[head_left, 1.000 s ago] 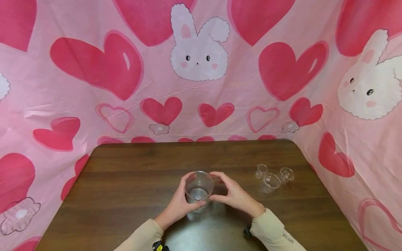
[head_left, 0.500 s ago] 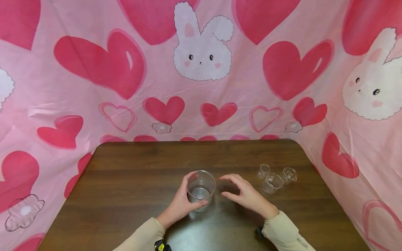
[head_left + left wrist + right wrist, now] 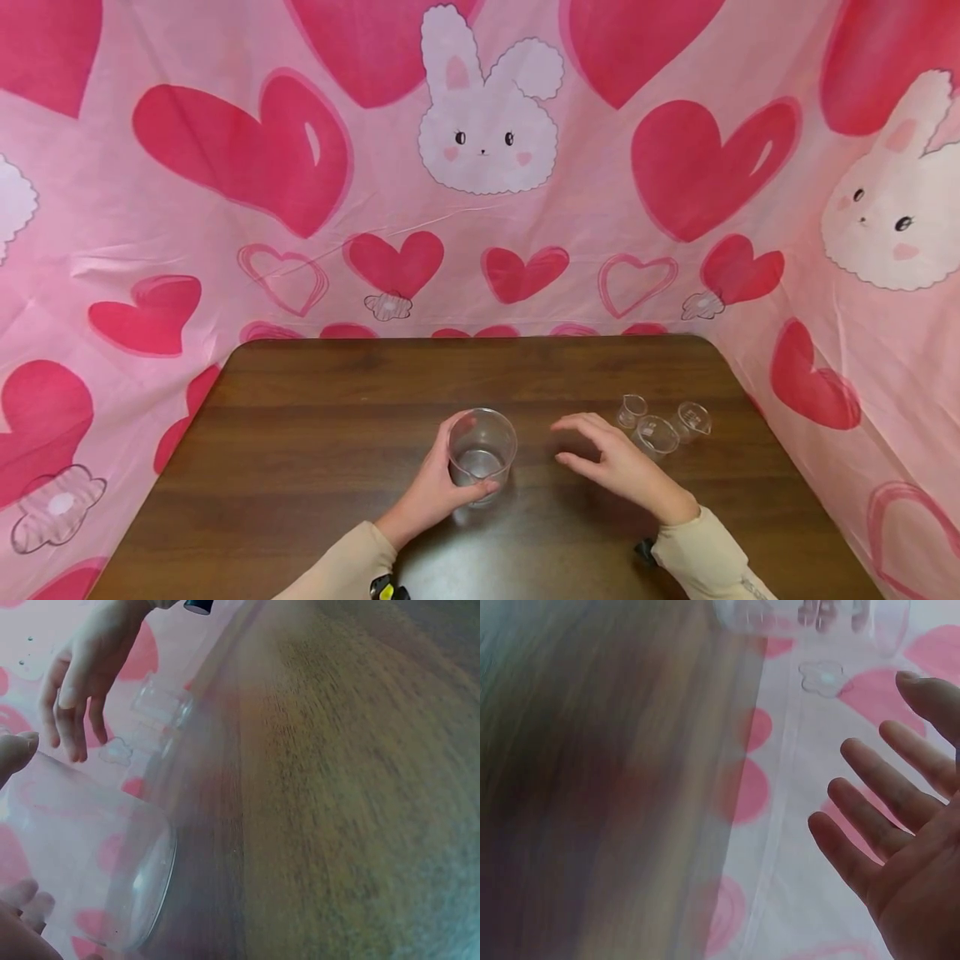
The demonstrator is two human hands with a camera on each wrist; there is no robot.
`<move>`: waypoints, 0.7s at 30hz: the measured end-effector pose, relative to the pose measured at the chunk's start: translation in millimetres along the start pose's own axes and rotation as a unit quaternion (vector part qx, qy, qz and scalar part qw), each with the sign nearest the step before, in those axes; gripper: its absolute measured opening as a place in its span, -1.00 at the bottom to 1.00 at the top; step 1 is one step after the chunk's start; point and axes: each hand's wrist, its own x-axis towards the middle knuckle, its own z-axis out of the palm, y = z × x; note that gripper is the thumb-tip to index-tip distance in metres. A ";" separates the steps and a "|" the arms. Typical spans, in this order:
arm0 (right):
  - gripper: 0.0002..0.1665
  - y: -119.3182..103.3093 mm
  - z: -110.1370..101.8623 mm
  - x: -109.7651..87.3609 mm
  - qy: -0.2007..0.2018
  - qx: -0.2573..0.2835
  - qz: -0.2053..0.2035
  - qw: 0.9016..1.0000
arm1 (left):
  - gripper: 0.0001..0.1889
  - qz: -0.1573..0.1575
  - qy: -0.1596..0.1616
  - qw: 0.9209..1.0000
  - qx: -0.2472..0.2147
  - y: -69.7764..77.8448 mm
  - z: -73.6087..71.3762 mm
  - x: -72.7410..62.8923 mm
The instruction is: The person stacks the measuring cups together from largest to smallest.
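My left hand (image 3: pixel 438 483) grips a large clear glass beaker (image 3: pixel 482 450) near the middle of the table, thumb at the near side and fingers round the far left. The left wrist view shows the beaker's base (image 3: pixel 161 877) close over the wood. Apart from it, to the right, my right hand (image 3: pixel 618 467) hovers with fingers loosely bent and nothing in them. In the right wrist view its fingers (image 3: pixel 870 776) are spread, and the large beaker shows at the top edge. Just beyond that hand stand a medium beaker (image 3: pixel 656 437) and two smaller ones, partly overlapping in the head view.
The small spouted beaker (image 3: pixel 632 410) and another graduated beaker (image 3: pixel 693 419) stand at the right of the brown wooden table (image 3: pixel 315 417). A pink cloth (image 3: pixel 360 183) with hearts and rabbits hangs behind and at both sides of the table.
My right hand has let go of the large beaker and moved right, toward the smaller beakers. My left hand keeps its hold. The head view has shifted slightly.
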 end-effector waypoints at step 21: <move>-0.37 34.2 -60.2 -25.0 0.031 -0.123 -0.043 0.991 | 0.03 -0.005 -0.006 1.000 -0.003 -0.4 0.1 -0.2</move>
